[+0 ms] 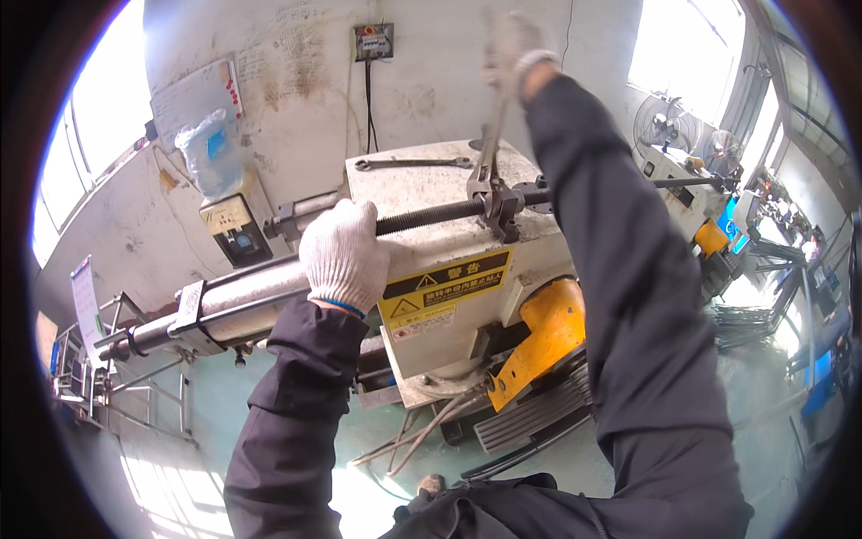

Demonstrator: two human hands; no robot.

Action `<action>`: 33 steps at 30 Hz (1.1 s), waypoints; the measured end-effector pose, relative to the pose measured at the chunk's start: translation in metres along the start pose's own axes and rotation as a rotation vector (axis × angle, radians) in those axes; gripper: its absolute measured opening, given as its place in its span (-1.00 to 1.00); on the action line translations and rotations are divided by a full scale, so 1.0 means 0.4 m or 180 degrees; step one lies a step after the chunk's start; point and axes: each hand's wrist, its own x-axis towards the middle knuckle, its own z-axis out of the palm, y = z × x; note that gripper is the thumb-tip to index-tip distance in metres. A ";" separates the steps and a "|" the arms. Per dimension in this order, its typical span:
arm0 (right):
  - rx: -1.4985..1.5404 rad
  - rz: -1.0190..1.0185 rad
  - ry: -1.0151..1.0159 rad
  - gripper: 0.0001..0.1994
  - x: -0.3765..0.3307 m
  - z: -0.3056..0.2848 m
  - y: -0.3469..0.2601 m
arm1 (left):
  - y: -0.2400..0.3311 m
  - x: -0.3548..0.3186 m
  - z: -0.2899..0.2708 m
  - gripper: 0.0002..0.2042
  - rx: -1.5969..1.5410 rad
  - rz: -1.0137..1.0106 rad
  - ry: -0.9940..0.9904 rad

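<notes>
My left hand, in a white knit glove, is closed over the left end of a dark threaded rod; its fingertips are hidden. High up at the top middle, my right hand, also gloved and smeared by motion, is closed on the upper end of a long wrench. The wrench stands nearly upright, its jaws at a metal block on the rod. An open-ended spanner lies on the machine's pale top behind the rod. Below the rod, a yellow and black warning label covers the machine's front.
A long round machine arm reaches left. An orange bracket juts below the machine, near stacked metal strips. A water dispenser stands by the wall at left. Fans and more machinery are at right.
</notes>
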 end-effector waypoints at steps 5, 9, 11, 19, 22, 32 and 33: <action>-0.0764 -0.0406 -0.0665 -0.63 0.120 0.072 0.107 | -0.014 0.005 0.001 -0.86 -0.0193 -0.0053 -0.0021; -0.1678 -0.1220 -0.1123 -0.63 0.066 0.113 0.169 | -0.017 0.000 0.011 -0.83 -0.0071 0.0052 0.0062; -0.2088 -0.2227 -0.1368 -0.57 0.014 0.125 0.232 | -0.014 -0.001 0.007 -0.84 -0.0039 0.0054 0.0126; -0.4531 -0.0196 -0.3667 -0.49 -0.068 0.065 0.241 | -0.008 0.005 0.002 -0.85 -0.0132 -0.0096 0.0056; -0.4605 0.0232 -0.2860 -0.30 -0.083 -0.004 0.119 | -0.015 0.002 0.012 -0.84 -0.0077 -0.0057 0.0057; -0.6204 -0.1757 -0.1474 -0.70 -0.129 -0.094 0.034 | 0.000 -0.003 0.005 -0.87 0.0063 0.0021 0.0062; -0.5871 -0.1472 -0.1084 -0.67 -0.130 -0.088 0.020 | -0.002 0.000 0.002 -0.87 0.0061 0.0009 0.0095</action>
